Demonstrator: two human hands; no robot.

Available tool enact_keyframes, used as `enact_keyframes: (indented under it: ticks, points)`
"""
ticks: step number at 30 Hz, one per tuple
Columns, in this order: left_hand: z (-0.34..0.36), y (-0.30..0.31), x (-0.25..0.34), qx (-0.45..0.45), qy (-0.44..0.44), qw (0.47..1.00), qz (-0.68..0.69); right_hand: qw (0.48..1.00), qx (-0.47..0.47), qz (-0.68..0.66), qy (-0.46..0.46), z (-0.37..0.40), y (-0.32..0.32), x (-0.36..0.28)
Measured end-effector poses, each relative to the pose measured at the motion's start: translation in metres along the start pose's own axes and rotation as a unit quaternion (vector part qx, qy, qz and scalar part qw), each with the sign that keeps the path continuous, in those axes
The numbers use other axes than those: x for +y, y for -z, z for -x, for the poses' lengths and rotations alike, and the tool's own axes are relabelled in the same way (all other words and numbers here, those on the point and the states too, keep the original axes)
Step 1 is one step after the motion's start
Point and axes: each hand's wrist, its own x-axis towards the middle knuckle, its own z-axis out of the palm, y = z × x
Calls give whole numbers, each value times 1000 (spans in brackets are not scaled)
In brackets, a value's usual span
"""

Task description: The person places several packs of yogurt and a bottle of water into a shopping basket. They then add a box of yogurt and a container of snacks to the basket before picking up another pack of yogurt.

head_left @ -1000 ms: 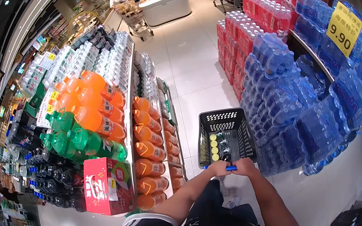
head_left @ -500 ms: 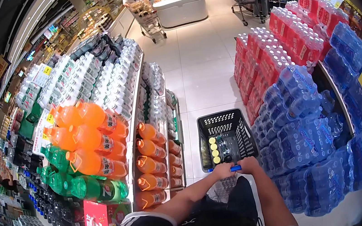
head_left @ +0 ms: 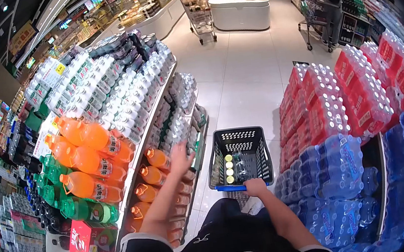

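My right hand (head_left: pixel 256 186) is wrapped round the blue handle (head_left: pixel 229 189) of a shopping cart with a black perforated basket (head_left: pixel 263 161). Inside the basket, several items with pale yellow round tops (head_left: pixel 229 169) stand in a row beside dark, clear-wrapped items (head_left: pixel 239 166). Off the handle, my left hand (head_left: pixel 181 160) reaches out to the left with its fingers apart and nothing in them. It overlaps the side shelf in this view, close to clear bottles (head_left: pixel 174 129) and large orange soda bottles (head_left: pixel 158 158).
White-capped bottles (head_left: pixel 133 107) and orange soda bottles (head_left: pixel 91 158) top the left display. On the right rise red-wrapped bottle packs (head_left: pixel 323 112) and blue-wrapped packs (head_left: pixel 337 164). Ahead, two people stand with carts, one cart (head_left: pixel 197 14) near a white bakery counter (head_left: pixel 241 14).
My left hand has let go of the handle and moved left toward the shelf. My right hand stays on the handle. The view has turned left, so the aisle ahead appears further right.
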Motion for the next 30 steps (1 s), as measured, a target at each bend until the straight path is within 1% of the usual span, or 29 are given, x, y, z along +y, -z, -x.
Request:
enact_keyframes:
  ticks: [1, 2, 3, 5, 6, 7, 8, 11, 13, 15, 16, 18, 19, 21, 23, 26, 28, 29, 30]
  points:
    - [-25, 30, -13, 30, 42, 999, -16, 1000, -9, -3, 4, -7, 8, 5]
    - [-43, 53, -25, 81, 74, 991, -73, 1000, -5, 1, 7, -15, 13, 9]
    - [-59, 68, -46, 104, 126, 982, -95, 1000, -19, -2, 10, -23, 18, 13]
    - [-82, 91, -89, 140, 171, 961, -164, 999, -37, 2, 13, -40, 26, 24]
    - [-91, 103, -99, 129, 204, 951, -195, 999, -30, 3, 14, -48, 31, 29]
    - [-95, 104, -122, 135, 204, 943, -224, 999, -31, 4, 21, -53, 37, 33]
    - [-100, 105, -136, 118, 229, 931, -257, 999, -33, 3, 28, -58, 43, 36]
    - [-109, 102, -153, 97, 240, 927, -272, 999, -45, 10, 27, -69, 58, 46]
    - [-117, 99, -162, 32, 318, 911, -262, 998, -56, 23, 25, -93, 66, 56]
    - [-128, 107, -153, 31, 324, 900, -289, 999, -44, 18, 15, -110, 76, 65]
    - [-131, 113, -157, 31, 317, 902, -290, 999, -44, 17, 6, -117, 78, 67]
    - [-137, 112, -168, 2, 330, 899, -290, 999, -38, 26, 6, -140, 84, 81]
    - [-138, 110, -177, 3, 327, 900, -287, 999, -31, 33, 20, -148, 88, 85]
    - [-135, 105, -197, -21, 330, 920, -213, 998, -24, 38, 33, -164, 97, 90]
    - [-129, 100, -212, -26, 316, 924, -212, 999, -11, 41, 34, -177, 105, 94]
    - [-136, 109, -203, -36, 297, 928, -220, 998, -11, 41, 37, -195, 112, 102]
    - [-136, 114, -193, -21, 282, 943, -174, 998, -21, 43, 35, -204, 122, 102]
    - [-132, 111, -193, 25, 238, 954, -178, 997, -54, 42, 28, -205, 130, 101]
    - [-130, 111, -187, 27, 238, 954, -180, 995, -87, 43, 20, -208, 137, 101]
